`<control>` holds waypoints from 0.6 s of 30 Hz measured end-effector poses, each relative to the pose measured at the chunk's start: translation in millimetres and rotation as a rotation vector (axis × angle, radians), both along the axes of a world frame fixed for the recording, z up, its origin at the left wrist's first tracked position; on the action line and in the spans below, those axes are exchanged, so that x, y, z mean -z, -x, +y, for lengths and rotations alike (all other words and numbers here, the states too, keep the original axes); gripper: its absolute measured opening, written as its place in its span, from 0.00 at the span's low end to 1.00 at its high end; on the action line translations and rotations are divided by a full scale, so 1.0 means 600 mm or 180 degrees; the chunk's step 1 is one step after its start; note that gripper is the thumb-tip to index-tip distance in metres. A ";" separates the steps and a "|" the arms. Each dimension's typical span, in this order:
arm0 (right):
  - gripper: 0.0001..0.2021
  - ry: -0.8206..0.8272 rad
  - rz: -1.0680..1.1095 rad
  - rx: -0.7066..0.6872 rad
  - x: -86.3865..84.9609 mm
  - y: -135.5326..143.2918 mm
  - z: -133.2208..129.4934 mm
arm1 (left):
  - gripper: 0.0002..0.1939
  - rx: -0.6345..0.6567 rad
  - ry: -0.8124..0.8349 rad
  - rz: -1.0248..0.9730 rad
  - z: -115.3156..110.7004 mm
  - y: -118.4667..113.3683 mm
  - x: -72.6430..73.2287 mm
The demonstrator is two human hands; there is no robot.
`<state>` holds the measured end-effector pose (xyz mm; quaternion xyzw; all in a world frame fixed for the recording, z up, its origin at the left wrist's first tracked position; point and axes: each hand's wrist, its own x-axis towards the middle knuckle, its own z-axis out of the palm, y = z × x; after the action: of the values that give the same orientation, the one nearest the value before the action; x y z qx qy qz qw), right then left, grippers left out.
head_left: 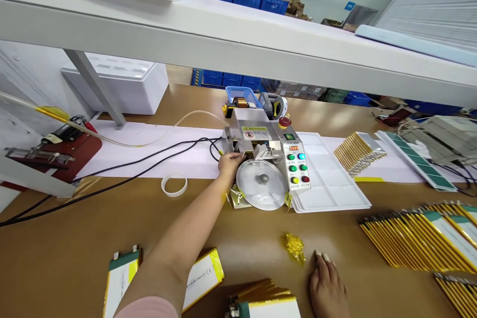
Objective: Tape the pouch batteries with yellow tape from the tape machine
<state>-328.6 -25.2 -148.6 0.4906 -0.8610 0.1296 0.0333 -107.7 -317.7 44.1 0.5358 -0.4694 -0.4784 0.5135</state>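
- Resting on the bench [253, 246], the right hand [330, 285] is being held flat, palm down, fingers close together, perhaps for support.
- Flat packs [204, 278] are being kept at the near side, apparently for easy reach.
- Crumpled yellow tape [294, 247] is being left beyond the right hand, seemingly as scrap.
- The tape machine [266, 151] is being placed centrally, likely so both hands can reach it; its left side is being met by the left hand [230, 161], whose pinch cannot be told.
- Behind, a blue basket [242, 90] is being kept, probably for storage.
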 end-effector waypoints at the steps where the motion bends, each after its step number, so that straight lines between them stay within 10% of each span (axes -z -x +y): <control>1: 0.27 -0.0004 -0.0004 0.0001 -0.002 -0.001 0.000 | 0.11 0.0002 0.0005 0.0007 0.001 0.001 -0.001; 18: 0.26 0.0055 -0.0063 -0.0025 -0.013 -0.003 0.003 | 0.06 -0.0028 0.0121 0.0283 0.002 0.011 0.003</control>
<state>-326.8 -23.3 -141.1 0.4924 -0.8582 0.1421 0.0286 -114.0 -316.3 42.3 0.5063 -0.4527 -0.4904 0.5461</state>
